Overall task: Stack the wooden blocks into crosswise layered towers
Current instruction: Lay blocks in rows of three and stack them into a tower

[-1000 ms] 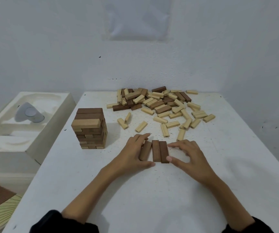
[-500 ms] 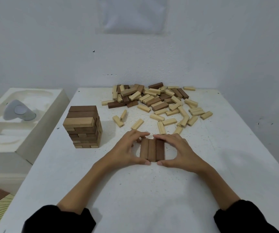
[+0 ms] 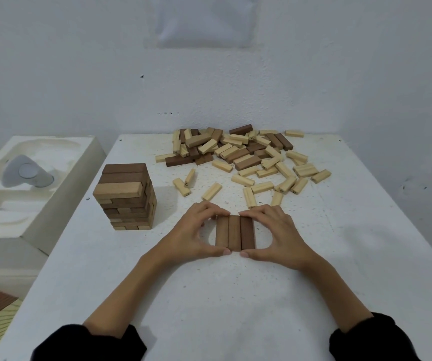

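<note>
On the white worktop (image 3: pixel 209 303), three dark blocks (image 3: pixel 235 233) lie side by side, touching, with their long sides running away from the person. The left hand (image 3: pixel 191 235) and right hand (image 3: pixel 284 238) frame this row. The fingers (image 3: pixel 218 211) of each hand curl over the far ends and the thumbs press the near ends, so the row is pinched between them. A finished tower (image 3: pixel 127 196) stands to the left, well apart. A heap of loose blocks (image 3: pixel 238 155) lies beyond, near the wall.

Smooth matt wood, dark and pale, for the blocks (image 3: pixel 235 233); rough speckled white table (image 3: pixel 209 295); matt foam-like tray (image 3: pixel 53 212), left.
</note>
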Motion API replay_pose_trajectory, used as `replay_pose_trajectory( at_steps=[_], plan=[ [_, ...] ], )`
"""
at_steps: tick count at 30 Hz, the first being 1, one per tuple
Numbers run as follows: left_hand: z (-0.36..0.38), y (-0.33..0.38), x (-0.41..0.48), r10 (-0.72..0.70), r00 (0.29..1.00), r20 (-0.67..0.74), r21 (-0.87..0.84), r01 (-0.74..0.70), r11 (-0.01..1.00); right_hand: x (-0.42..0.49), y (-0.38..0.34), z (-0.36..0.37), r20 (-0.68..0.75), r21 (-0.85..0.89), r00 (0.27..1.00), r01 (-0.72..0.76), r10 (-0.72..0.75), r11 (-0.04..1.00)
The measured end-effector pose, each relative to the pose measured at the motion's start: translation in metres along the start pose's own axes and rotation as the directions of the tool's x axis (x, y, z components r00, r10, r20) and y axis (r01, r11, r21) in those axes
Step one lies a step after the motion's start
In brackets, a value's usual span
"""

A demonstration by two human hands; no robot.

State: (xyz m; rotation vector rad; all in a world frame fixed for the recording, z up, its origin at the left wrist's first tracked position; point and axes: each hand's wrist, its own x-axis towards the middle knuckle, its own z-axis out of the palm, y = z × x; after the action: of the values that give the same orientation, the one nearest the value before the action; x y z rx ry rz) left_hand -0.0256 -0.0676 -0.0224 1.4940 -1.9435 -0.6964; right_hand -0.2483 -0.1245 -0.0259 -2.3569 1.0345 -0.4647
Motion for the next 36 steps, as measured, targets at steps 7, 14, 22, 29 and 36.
replay_pose_trajectory(
  at_steps=[7,14,22,29,36],
  plan=[
    [0.0017,-0.0009,-0.0016,0.015,1.000,0.013,0.028,-0.016,0.999,-0.0004,0.0006,0.0011,-0.007,0.038,1.000,0.004,-0.003,0.999],
    [0.0008,0.0022,-0.0021,0.015,1.000,0.017,0.030,-0.016,0.999,-0.0005,-0.0006,0.0010,0.003,0.051,1.000,-0.016,0.015,0.999],
    [-0.0023,0.0004,-0.0020,0.010,1.000,0.013,0.152,-0.012,0.988,-0.0007,-0.0024,-0.0008,0.026,0.018,0.999,-0.019,0.018,1.000],
    [0.0007,-0.0007,-0.0019,0.011,1.000,-0.004,0.097,-0.010,0.995,-0.0023,-0.0040,0.0036,-0.030,0.008,1.000,0.000,0.000,1.000],
    [-0.0030,0.0000,-0.0024,0.005,1.000,0.006,0.156,-0.006,0.988,-0.0018,-0.0051,0.0020,0.000,0.004,1.000,0.001,-0.001,1.000]
  ],
)
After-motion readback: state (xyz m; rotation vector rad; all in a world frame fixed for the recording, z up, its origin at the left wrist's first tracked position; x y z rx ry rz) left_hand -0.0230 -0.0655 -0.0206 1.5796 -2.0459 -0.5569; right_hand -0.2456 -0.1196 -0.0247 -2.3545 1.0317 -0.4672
